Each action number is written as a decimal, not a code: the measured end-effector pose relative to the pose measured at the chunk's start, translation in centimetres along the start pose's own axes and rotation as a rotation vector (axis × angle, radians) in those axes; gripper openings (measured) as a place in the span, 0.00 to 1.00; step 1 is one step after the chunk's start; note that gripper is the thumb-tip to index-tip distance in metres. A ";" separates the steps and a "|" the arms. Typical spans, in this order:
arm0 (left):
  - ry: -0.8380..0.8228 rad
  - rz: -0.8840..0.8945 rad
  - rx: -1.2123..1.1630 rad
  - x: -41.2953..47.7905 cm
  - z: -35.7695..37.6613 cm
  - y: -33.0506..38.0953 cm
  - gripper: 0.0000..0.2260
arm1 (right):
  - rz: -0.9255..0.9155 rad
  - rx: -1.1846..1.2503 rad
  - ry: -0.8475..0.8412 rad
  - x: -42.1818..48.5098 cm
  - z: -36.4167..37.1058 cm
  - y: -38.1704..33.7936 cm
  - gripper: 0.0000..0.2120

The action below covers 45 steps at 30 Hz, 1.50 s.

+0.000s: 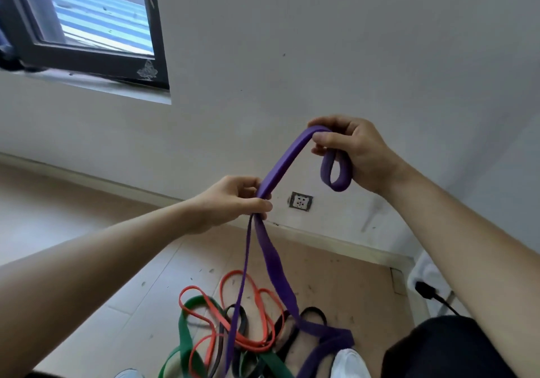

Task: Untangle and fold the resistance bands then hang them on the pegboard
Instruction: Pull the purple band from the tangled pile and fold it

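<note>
A purple resistance band (280, 161) stretches between both hands in front of the wall. My right hand (356, 152) grips its folded upper end, with a small loop hanging below the fingers. My left hand (233, 199) pinches the band lower down. From there two purple strands drop to the floor. There they run into a tangled pile with an orange band (257, 293), a green band (184, 336) and a black band (314, 312). No pegboard is in view.
A wall socket (301, 201) sits low on the white wall behind my hands. A dark-framed window (87, 27) is at the upper left. A black plug and cable (429, 291) lie at the right. My knee and white shoes show along the bottom edge.
</note>
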<state>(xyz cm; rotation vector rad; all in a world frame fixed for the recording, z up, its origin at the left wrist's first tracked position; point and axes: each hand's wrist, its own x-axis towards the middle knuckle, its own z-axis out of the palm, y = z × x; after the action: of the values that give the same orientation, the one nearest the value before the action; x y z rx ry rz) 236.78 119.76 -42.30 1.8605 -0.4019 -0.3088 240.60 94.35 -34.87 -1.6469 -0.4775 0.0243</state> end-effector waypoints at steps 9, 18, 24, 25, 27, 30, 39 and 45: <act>-0.030 0.011 0.165 1.1 1.4 -0.1 0.09 | -0.001 0.303 0.257 -0.1 -3.9 -1.1 0.08; 0.221 0.043 -0.148 1.8 -2.6 2.6 0.11 | 0.074 0.264 0.304 0.0 -6.5 2.0 0.07; 0.381 0.175 -0.402 1.6 -4.7 4.4 0.11 | 0.245 -0.124 -0.073 -0.8 -4.7 4.9 0.20; 0.372 0.178 -0.379 1.6 -4.5 4.3 0.10 | 0.252 -0.157 -0.124 -0.8 -4.0 5.0 0.20; 0.342 0.173 -0.340 1.4 -4.0 4.2 0.10 | 0.240 -0.160 -0.190 -0.7 -2.4 4.9 0.21; 0.269 0.166 -0.278 1.2 -3.1 4.2 0.15 | 0.179 -0.124 -0.204 -0.3 0.3 4.2 0.25; 0.135 0.142 -0.047 0.7 -2.7 3.4 0.20 | 0.039 -0.155 -0.216 0.5 3.7 2.3 0.14; 0.088 0.063 0.039 0.6 -1.6 1.8 0.16 | -0.004 -0.116 -0.137 0.4 3.7 1.4 0.09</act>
<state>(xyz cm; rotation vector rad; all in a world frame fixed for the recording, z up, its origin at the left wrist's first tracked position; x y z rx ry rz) 237.74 120.42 -40.11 1.8884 -0.4076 -0.1769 240.32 97.90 -36.60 -1.7650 -0.5957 0.1092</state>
